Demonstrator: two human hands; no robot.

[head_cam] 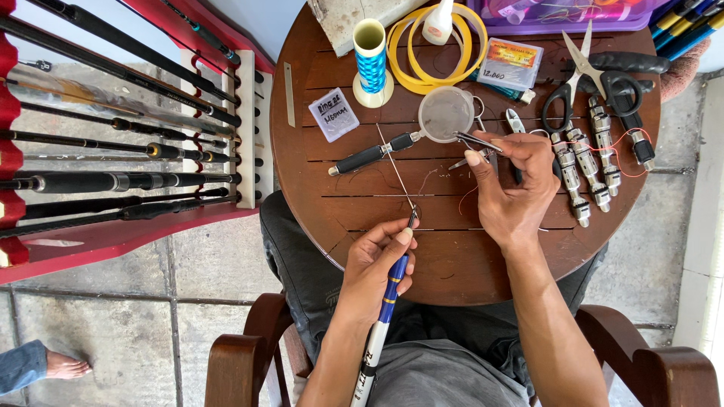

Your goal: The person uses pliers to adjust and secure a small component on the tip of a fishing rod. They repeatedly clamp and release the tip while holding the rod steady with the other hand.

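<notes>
My left hand (375, 258) grips a blue and white fishing rod blank (385, 313) near its thin tip, over the front of the round wooden table (302, 151). A fine thread runs from the rod tip up across the table. My right hand (509, 185) holds slim metal tweezers (473, 140) with their points beside a small clear plastic cup (445, 113). A black-handled tool (371, 156) lies just left of the cup.
Several metal reel seats (584, 162), scissors (584, 71), a blue thread spool (371, 64), yellow rings (434, 49), a glue bottle (437, 21) and small packets lie on the table. A red rack of fishing rods (121, 136) stands left. Another person's bare foot (64, 367) shows bottom left.
</notes>
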